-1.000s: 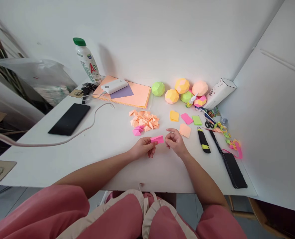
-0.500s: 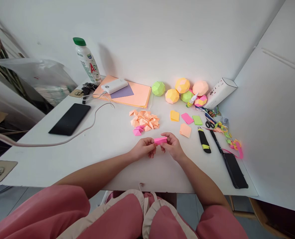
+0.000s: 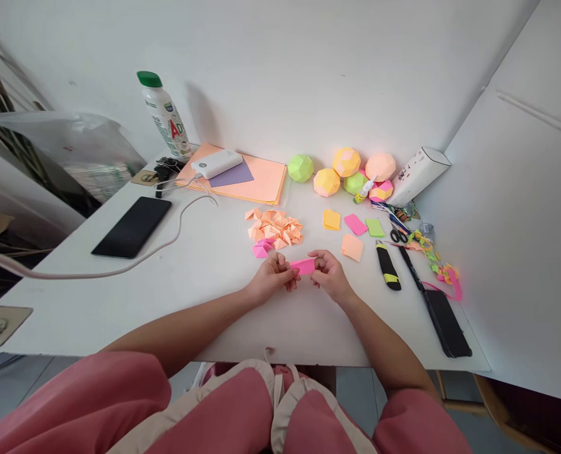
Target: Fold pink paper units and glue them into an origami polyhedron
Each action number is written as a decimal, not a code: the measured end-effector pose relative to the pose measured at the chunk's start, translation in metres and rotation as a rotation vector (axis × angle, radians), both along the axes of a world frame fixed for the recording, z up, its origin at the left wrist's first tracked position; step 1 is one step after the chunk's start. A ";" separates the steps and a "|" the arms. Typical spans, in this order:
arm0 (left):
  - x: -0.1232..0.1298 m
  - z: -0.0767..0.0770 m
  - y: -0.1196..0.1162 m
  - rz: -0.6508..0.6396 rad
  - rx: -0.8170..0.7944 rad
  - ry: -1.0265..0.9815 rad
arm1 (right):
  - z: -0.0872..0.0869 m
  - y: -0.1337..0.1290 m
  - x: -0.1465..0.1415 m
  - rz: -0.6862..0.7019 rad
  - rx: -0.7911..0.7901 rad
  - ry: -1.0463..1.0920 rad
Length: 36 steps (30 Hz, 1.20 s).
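Note:
A small folded strip of pink paper [image 3: 303, 267] is held between both hands above the white table. My left hand [image 3: 272, 278] pinches its left end, and my right hand [image 3: 330, 275] grips its right end. Just beyond the fingers lies a pile of folded peach paper pieces [image 3: 276, 227], with pink folded pieces [image 3: 262, 248] at its near edge. Right of the pile are small stacks of orange [image 3: 332, 219], pink [image 3: 356, 224], green [image 3: 375, 227] and peach paper [image 3: 352, 248].
Several faceted paper balls [image 3: 327, 182] stand along the wall. Scissors [image 3: 399, 236], a cutter [image 3: 389, 267] and a black phone [image 3: 447, 323] lie right. Left are a tablet [image 3: 132, 227], a bottle [image 3: 166, 120], a cable and a power bank [image 3: 217, 164] on peach sheets [image 3: 268, 183].
The pink strip has tilted and shows more of its flat face. The fingers of both hands have shifted slightly on its ends.

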<state>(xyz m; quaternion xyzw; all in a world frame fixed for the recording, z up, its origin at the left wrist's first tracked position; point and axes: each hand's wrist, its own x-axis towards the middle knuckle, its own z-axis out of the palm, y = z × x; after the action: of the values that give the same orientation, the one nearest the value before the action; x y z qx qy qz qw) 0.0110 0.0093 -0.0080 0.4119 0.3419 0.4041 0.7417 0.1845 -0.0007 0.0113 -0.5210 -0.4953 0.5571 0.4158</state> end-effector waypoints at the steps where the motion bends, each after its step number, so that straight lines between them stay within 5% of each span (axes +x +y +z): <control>1: 0.000 0.000 0.000 0.014 -0.004 -0.001 | 0.001 0.001 0.003 -0.015 0.017 -0.016; 6: -0.001 0.000 0.003 0.072 -0.034 -0.015 | 0.009 0.003 0.013 -0.072 0.275 -0.128; 9: -0.002 0.001 0.005 0.016 -0.029 -0.036 | 0.009 0.002 0.013 0.029 0.534 -0.284; 12: -0.003 0.001 0.005 -0.060 0.004 -0.048 | 0.001 0.004 0.012 0.114 0.617 -0.377; 17: -0.006 0.001 0.005 -0.136 0.039 0.018 | -0.005 0.007 0.011 0.091 0.568 -0.368; 23: -0.007 0.002 0.002 -0.195 0.085 0.138 | 0.009 0.001 0.006 0.106 0.443 -0.317; 29: -0.004 0.006 -0.001 -0.135 0.087 0.085 | 0.009 -0.001 0.008 0.199 0.118 -0.215; 36: -0.001 -0.001 -0.001 -0.057 0.086 -0.033 | 0.005 0.003 0.010 0.253 -0.068 -0.115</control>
<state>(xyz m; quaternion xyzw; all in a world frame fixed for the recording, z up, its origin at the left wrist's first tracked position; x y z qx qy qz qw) 0.0097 0.0081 -0.0087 0.4461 0.2999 0.4037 0.7403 0.1949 0.0022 0.0167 -0.4990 -0.5609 0.5908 0.2955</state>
